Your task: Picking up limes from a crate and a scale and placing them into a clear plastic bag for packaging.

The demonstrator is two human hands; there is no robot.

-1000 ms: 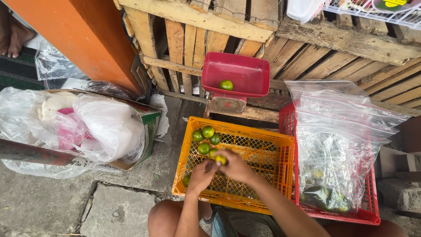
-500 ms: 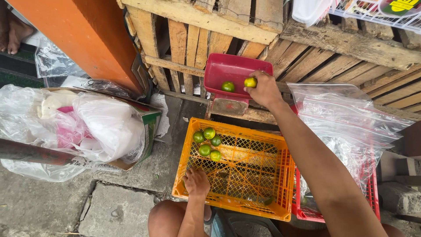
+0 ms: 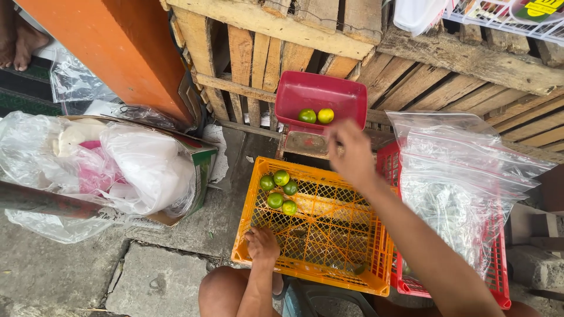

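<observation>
An orange plastic crate [image 3: 329,252] sits on the ground in front of me with several small green citrus fruits [image 3: 279,189] in its far left corner. My left hand [image 3: 262,244] rests on the crate's near left rim, fingers curled on it. My right hand [image 3: 351,154] hovers above the crate's far edge, holding nothing, fingers loosely apart and blurred. Just beyond it a red tray [image 3: 320,97] on a small scale holds a green fruit [image 3: 307,115] and a yellow-green fruit [image 3: 325,115].
A red crate [image 3: 499,276] at right is covered by clear plastic bags [image 3: 464,176]. A cardboard box [image 3: 194,170] stuffed with white and pink bags lies at left. Wooden pallets [image 3: 446,64] stand behind; an orange post [image 3: 117,47] rises at upper left. Someone's bare feet [image 3: 17,35] show far left.
My right hand carried a fruit from the orange crate up to the red tray, left it there beside the first one, and has now drawn back empty. My left hand stayed on the crate rim.
</observation>
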